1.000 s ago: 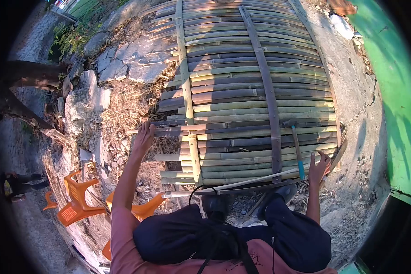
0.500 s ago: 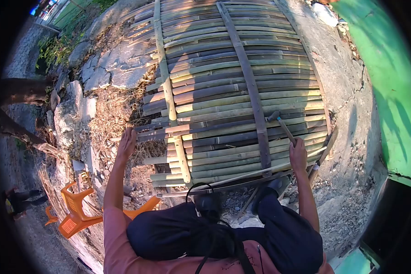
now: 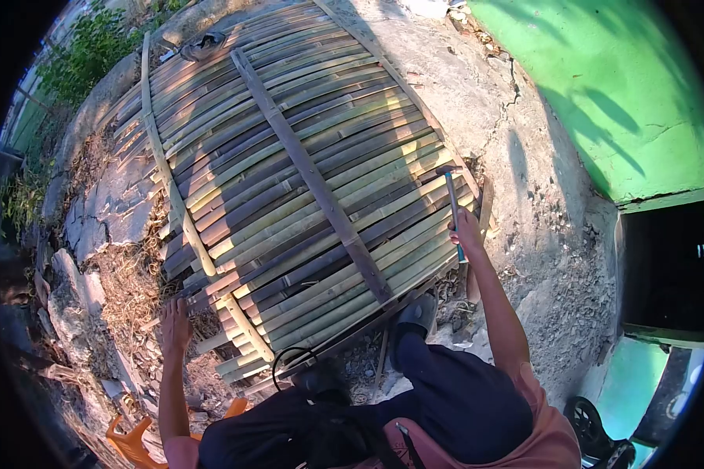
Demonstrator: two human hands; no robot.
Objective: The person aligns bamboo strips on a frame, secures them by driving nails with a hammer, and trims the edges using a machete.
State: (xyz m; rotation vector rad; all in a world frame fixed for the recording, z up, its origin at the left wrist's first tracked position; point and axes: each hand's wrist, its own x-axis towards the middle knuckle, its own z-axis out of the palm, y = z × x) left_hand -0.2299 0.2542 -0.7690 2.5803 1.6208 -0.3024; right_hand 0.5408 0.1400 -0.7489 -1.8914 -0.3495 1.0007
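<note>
My right hand [image 3: 466, 233] grips a hammer [image 3: 453, 205] by its blue-green handle. The hammer's head is over the right edge of a bamboo slat platform [image 3: 321, 207], close to the side rail [image 3: 424, 109]. At the platform's left side, my left hand [image 3: 177, 328] has its fingers over the protruding end of a dark bamboo slat [image 3: 211, 294]. That slat runs across among the others, under a dark middle crosspiece [image 3: 313, 176]. A pale bamboo strip [image 3: 181, 209] lies lengthwise over the slats on the left, with a shorter piece [image 3: 248, 328] below it.
An orange plastic chair [image 3: 133, 442] lies at lower left. Rough, cracked concrete [image 3: 536, 234] borders the platform on the right, beside a green wall [image 3: 602, 86]. Rocks and dry straw [image 3: 121, 293] are on the left. A dark wheel [image 3: 588, 422] shows at lower right.
My view has turned to the right. The hammer has moved from beside the middle crosspiece to the right edge of the platform. My left hand stays at the slat's left end.
</note>
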